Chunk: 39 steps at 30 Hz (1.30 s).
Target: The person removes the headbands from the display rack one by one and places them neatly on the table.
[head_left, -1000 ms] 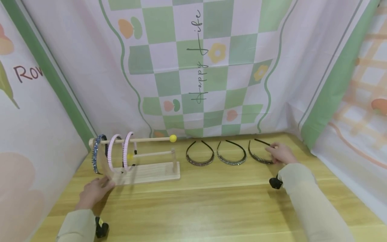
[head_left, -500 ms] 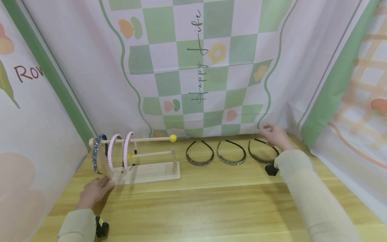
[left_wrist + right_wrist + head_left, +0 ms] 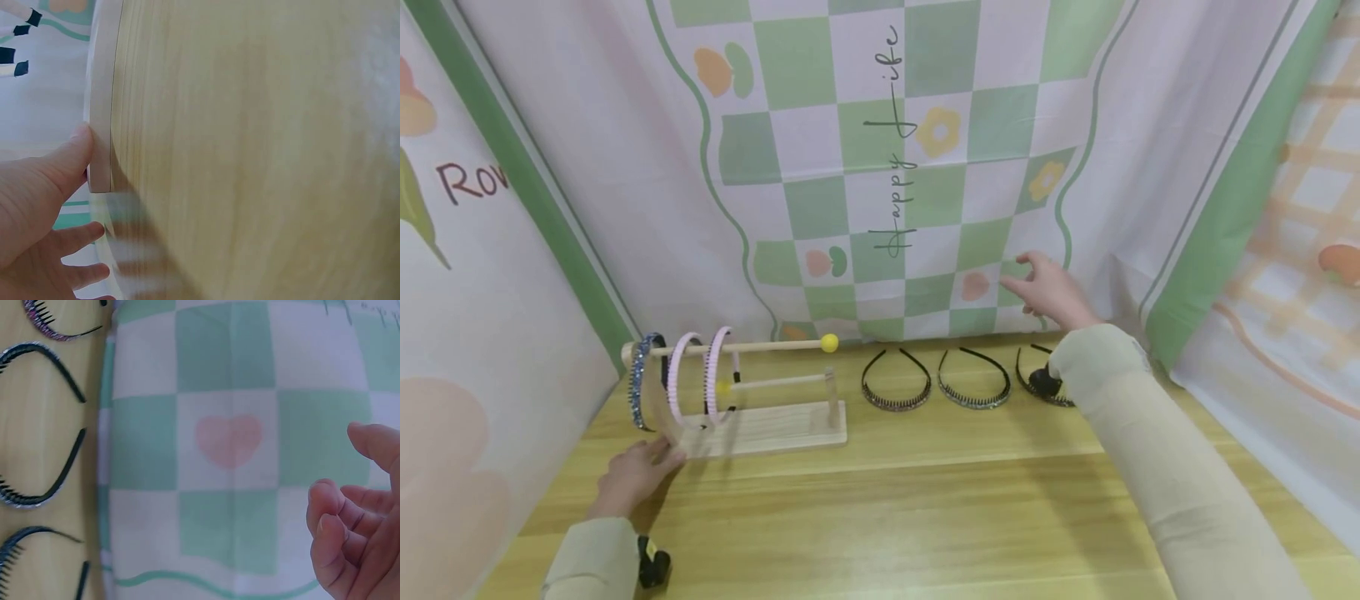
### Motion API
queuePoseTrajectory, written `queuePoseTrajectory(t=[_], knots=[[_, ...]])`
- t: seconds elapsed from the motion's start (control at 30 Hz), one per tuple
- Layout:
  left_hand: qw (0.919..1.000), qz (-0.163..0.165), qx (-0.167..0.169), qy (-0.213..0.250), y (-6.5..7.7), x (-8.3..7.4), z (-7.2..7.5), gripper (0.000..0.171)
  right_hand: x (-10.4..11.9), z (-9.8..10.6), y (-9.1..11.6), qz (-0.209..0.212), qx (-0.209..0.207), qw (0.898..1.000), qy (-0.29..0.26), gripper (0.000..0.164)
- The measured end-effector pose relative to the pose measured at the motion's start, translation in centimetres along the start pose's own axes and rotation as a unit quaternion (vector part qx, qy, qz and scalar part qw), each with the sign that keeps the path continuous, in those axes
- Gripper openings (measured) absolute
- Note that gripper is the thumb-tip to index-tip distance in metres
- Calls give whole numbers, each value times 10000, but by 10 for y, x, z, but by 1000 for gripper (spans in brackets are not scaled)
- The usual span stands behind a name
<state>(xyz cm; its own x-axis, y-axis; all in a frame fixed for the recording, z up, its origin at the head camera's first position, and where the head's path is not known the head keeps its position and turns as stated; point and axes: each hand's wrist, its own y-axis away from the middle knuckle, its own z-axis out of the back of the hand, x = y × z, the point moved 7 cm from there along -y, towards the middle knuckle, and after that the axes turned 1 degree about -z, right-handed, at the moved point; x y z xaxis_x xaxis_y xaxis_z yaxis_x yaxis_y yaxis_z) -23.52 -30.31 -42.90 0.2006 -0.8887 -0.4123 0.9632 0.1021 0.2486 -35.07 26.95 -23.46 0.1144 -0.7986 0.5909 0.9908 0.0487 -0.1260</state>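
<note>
Against the edge of the rack (image 3: 775, 428) rests the loose left hand (image 3: 634, 477); the released right hand (image 3: 1049, 292) hovers midair.

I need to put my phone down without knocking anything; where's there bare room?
The broadest bare patch is the front of the table, between left sleeve and right sleeve, with the wooden rack and loose headbands behind. Crowded: narrow gaps separate the loose headbands, and three hung headbands take up one end of the rack's upper peg.
</note>
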Motion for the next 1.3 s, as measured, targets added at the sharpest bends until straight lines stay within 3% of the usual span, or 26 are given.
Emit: queuePoseTrajectory(t=[0.3,0.7,1.0,1.3], knots=[[9999,21,-69,74,2,-2,1,82,54,3,-15,323,-110,9994,99,72],[9999,39,-94,60,3,-5,3,80,118,0,-24,635,-163,9975,-246,66],[9999,90,-91,104,3,-3,3,81,163,-20,-21,914,-51,9956,-220,63],[9999,63,-106,71,4,-4,3,82,211,-47,-13,1509,-45,9884,-156,57]])
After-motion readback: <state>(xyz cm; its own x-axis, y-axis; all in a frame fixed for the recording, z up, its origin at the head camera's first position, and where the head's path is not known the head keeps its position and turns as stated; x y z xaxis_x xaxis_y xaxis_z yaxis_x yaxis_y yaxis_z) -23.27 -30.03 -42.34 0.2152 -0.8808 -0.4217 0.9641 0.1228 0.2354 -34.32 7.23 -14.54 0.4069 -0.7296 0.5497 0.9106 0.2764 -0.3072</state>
